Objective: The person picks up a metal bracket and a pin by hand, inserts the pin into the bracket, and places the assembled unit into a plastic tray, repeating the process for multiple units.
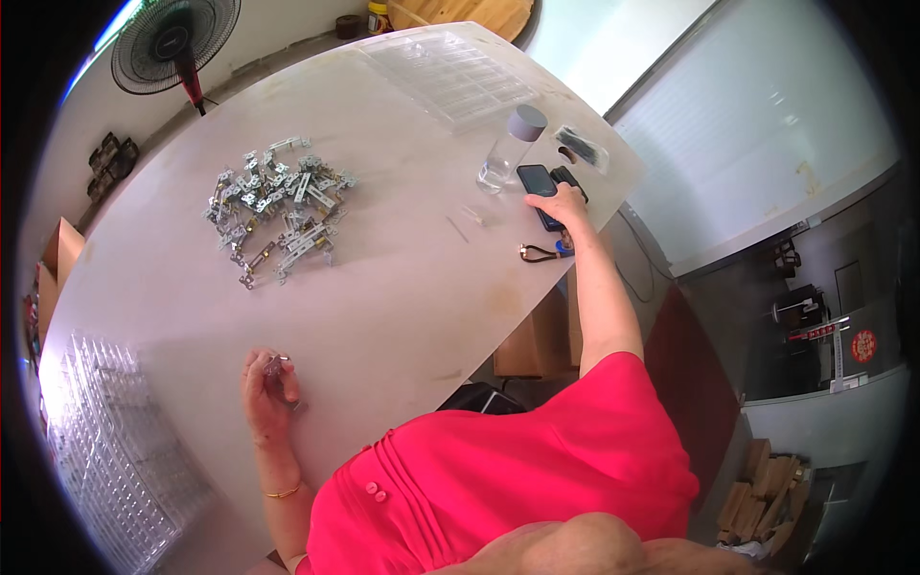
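My left hand [268, 395] is closed around a small metal bracket-like part [277, 365], just above the near left of the table. A loose pile of similar silver metal parts [287, 196], some with brass-coloured pieces, lies farther off on the table. At the right edge my right hand [563, 205] grips a black phone [537, 178], its thumb across the front and its other fingers partly hidden. Close beside that hand are another dark object [572, 179] and a black cord loop [541, 254]. A clear bottle with a grey lid [526, 123] stands beyond the phone.
Stacked clear plastic trays [115, 450] stand at the near left, and more flat trays [450, 77] lie at the far end. A plastic packet [581, 149] lies behind the phone. Beyond the white table [383, 297] are a fan [174, 43] and a cardboard box [532, 340].
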